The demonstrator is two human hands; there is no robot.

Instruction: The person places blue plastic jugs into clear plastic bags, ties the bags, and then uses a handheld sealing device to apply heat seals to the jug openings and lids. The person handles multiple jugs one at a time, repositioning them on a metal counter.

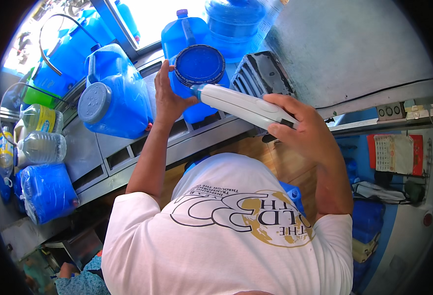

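Note:
My right hand [299, 127] grips a white handheld heat gun or dryer [244, 105] with a blue nozzle. That nozzle points at the rim of a round dark-blue cap [199, 64] on a blue plastic water jug [198, 110]. A dark band bearing writing circles the cap. My left hand [170, 94] is at the jug's left side, fingers spread and raised, thumb by the cap's lower edge; whether it presses on the jug I cannot tell. Left of it stands another blue jug [128, 96] with a greyish round cap [94, 102].
Behind stand a handled blue jug [170, 33] and a large round water bottle [234, 25]. A slatted dark unit [262, 75] sits right of the capped jug. Clear plastic bottles [41, 147] and a wrapped blue container [48, 193] stand left. Another person's sleeve [82, 282] shows lower left.

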